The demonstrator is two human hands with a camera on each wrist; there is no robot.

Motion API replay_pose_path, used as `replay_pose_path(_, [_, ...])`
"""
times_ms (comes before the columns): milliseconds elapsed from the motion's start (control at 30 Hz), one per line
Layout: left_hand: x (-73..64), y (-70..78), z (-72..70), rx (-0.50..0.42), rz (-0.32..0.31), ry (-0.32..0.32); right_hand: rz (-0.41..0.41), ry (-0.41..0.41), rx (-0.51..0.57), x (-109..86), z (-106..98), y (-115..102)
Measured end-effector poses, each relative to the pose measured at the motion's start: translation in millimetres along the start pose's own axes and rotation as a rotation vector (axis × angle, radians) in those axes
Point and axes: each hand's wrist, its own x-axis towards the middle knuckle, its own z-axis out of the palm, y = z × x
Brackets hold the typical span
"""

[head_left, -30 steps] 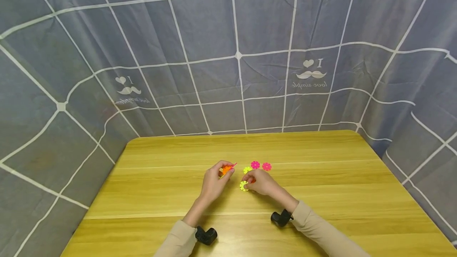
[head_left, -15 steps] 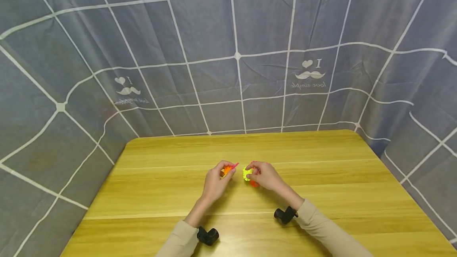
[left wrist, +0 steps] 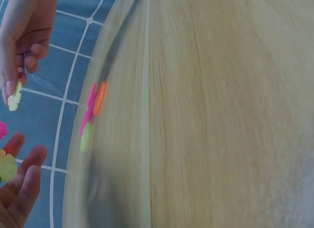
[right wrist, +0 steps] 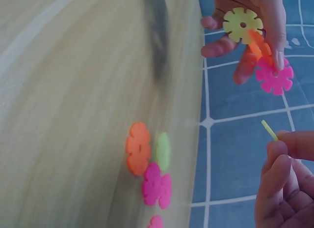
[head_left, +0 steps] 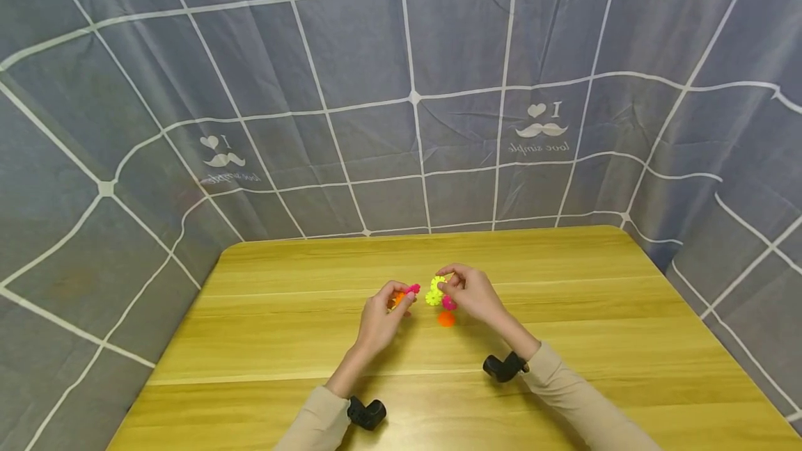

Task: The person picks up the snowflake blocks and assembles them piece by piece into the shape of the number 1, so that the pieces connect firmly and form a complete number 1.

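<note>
My left hand (head_left: 374, 317) holds a joined piece of notched flower-shaped plastic discs. In the right wrist view a yellow disc (right wrist: 237, 27), an orange disc (right wrist: 260, 47) set edge-on and a pink disc (right wrist: 271, 85) make up that piece, with the thumb on the pink one. My right hand (head_left: 479, 296) pinches a single yellow disc (head_left: 438, 283) between thumb and fingertips, seen nearly edge-on in the right wrist view. The two hands are apart, the discs facing each other across a small gap.
Loose discs lie on the wooden table (head_left: 263, 339) below the right hand: an orange disc (head_left: 446, 319), a yellow-green disc (head_left: 432, 298) and several pink discs (right wrist: 152, 185). A grey curtain (head_left: 363, 145) with white lines hangs beyond the table's far edge. Each wrist wears a black camera (head_left: 366, 414).
My right hand has picked up the near yellow disc from the table, moving away from me and up with it. My left hand has stayed in place, turning the pink disc's face more into view.
</note>
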Motion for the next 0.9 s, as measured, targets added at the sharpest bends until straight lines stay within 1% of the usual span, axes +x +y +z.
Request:
replay_pose_path(133, [0.8,1.2,0.8,-0.008,0.009,-0.009,-0.008,0.027,0.013,1.8,-1.6,-3.4])
replay_pose_path(300, [0.8,2.0,2.2,0.003,0.013,-0.019,-0.043,0.041,0.049,2.2,-1.3,-7.6])
replay_pose_path(500, [1.1,4.7,4.5,0.041,0.029,0.009,-0.061,0.07,0.09,1.3,-0.2,-10.8])
replay_pose_path(700, [0.4,5.0,7.1,0.056,0.031,0.021,-0.066,0.061,0.119,-0.7,1.5,-11.1])
replay_pose_path(900, [-0.7,5.4,9.0,0.084,0.036,0.025,-0.071,0.047,0.126,-2.7,4.6,-10.3])
